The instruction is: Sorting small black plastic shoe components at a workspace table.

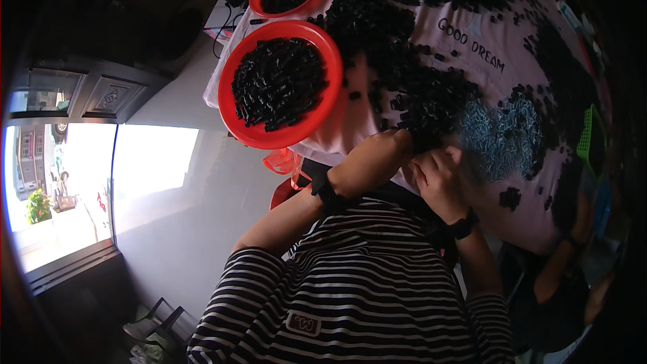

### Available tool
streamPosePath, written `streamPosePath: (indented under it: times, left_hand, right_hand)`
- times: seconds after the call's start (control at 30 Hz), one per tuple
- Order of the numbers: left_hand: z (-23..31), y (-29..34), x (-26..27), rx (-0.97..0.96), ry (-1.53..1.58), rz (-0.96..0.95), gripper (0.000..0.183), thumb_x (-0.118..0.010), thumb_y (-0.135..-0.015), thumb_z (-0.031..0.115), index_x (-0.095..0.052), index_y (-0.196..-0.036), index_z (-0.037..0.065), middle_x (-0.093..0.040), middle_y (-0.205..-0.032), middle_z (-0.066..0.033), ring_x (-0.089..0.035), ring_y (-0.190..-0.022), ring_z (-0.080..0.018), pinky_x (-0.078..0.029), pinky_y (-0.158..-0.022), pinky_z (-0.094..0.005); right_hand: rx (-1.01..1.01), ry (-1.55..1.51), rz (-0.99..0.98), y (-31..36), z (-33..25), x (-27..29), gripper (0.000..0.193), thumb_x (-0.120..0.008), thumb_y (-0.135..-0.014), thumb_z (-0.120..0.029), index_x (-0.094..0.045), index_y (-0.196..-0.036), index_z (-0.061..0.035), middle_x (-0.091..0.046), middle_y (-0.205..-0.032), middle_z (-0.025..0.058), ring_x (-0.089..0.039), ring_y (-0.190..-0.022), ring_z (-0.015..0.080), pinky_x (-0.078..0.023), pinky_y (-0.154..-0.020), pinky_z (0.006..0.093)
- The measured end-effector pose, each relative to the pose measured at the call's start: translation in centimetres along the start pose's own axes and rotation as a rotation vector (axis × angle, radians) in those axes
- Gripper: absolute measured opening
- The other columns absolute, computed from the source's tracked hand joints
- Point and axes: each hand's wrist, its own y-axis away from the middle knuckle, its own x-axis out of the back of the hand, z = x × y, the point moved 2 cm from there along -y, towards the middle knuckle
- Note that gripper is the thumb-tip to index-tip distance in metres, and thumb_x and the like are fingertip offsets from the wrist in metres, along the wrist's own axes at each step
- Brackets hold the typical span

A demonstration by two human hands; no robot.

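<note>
A black-and-white striped fabric shirt [357, 276] is nearest. The left hand [371, 158] hides its fingers, the right hand [439, 178] curls narrowly; I cannot tell what either holds. Small glossy black pieces [435, 98] lie heaped just ahead on the pink-cloth-covered bench [357, 128]; a light pinch should suit them.

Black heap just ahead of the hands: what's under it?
Pink cloth shows around the black heap and between stray pieces at its edge. What lies directly under the heap is covered and cannot be seen.

black parts [280, 84]: glossy plastic | larger red basin [333, 61]: smooth plastic | pink tablecloth [337, 138]: matt cloth
</note>
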Motion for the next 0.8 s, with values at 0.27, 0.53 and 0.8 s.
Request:
streamPosePath:
  times: [0.27, 0.53, 0.8]
  left_hand:
    - [1.0, -0.9, 0.9, 0.132, 0.052, 0.132, 0.019, -0.061, -0.096, 0.011, -0.065, -0.109, -0.002, -0.070, -0.100, -0.0215, -0.070, -0.094, -0.0382, -0.055, -0.080, -0.0423]
    - [1.2, 2.7, 1.5, 0.435, 0.563, 0.049, 0.023, -0.067, -0.096, 0.011, -0.068, -0.116, -0.001, -0.072, -0.099, -0.0092, -0.070, -0.092, -0.0145, -0.056, -0.081, -0.0307]
    - [1.0, 4.6, -0.3, 0.495, 0.751, 0.043, 0.027, -0.069, -0.098, 0.016, -0.067, -0.120, 0.000, -0.069, -0.103, -0.0028, -0.064, -0.091, -0.0091, -0.053, -0.084, -0.0248]
  right_hand:
    - [-0.046, 0.030, 0.158, -1.0, 1.6, -0.2, 0.011, -0.071, -0.088, -0.004, -0.066, -0.097, -0.0089, -0.067, -0.087, 0.0036, -0.065, -0.086, 0.0224, -0.039, -0.092, 0.0425]
    - [-0.101, 0.060, 0.147, -0.5, 1.5, 0.4, 0.017, -0.072, -0.089, -0.006, -0.065, -0.103, -0.0095, -0.068, -0.091, 0.0030, -0.066, -0.088, 0.0224, -0.037, -0.094, 0.0422]
    - [-0.223, 0.224, 0.282, -0.1, 2.3, 0.4, 0.011, -0.069, -0.095, -0.011, -0.064, -0.105, -0.0122, -0.067, -0.094, 0.0007, -0.064, -0.090, 0.0208, -0.037, -0.094, 0.0419]
